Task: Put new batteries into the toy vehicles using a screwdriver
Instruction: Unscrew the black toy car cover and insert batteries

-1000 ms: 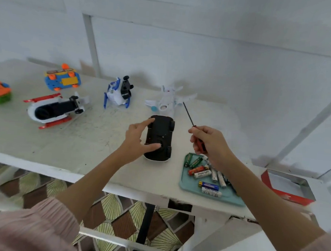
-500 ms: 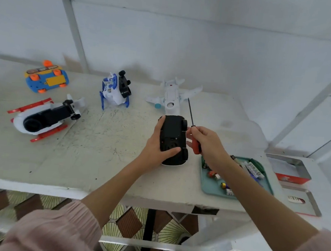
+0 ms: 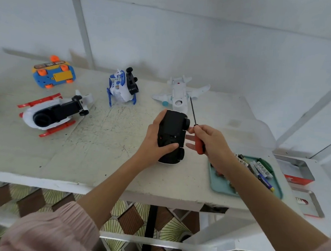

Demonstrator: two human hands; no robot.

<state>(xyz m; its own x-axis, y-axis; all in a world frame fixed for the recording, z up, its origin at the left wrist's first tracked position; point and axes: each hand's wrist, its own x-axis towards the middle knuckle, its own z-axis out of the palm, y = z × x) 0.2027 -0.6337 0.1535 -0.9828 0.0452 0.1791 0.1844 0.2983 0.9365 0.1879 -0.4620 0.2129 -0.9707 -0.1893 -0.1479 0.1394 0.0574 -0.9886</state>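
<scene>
White wall panels back our scene, and a pale, scuffed table (image 3: pixel 92 151) fills the middle of the frame.

Item one: black toy car (image 3: pixel 171 136), underside up, at centre frame on the table. We see our left hand (image 3: pixel 153 142) gripping it, fingers round its far left side and thumb pressed across the underside.

Item two: screwdriver (image 3: pixel 197 133), red handle, thin dark shaft pointing up and away. We see our right hand (image 3: pixel 212 146) holding it by the handle just right of the car, thumb and forefinger pinching near the shaft, the other fingers reaching toward the car's right edge; we cannot tell whether they touch it.

Item three: teal tray (image 3: pixel 221 186) at lower right of centre, partly under the right forearm, carrying loose batteries (image 3: pixel 261 169) in green, white and blue.

Item four: white toy plane (image 3: pixel 179 94), just beyond the car, belly up.

Item five: white and blue toy (image 3: pixel 122 87), tipped on its side, left of the plane.

Item six: white toy with red skids (image 3: pixel 53 111), overturned, at left of centre.

Item seven: blue and orange toy car (image 3: pixel 53 75), upside down, at upper left.

Item eight: red tin (image 3: pixel 296 173) with its lid (image 3: pixel 310 204) lying nearer us, at the right edge.

Item nine: pink sleeves (image 3: pixel 51 233) along the bottom of the frame.
</scene>
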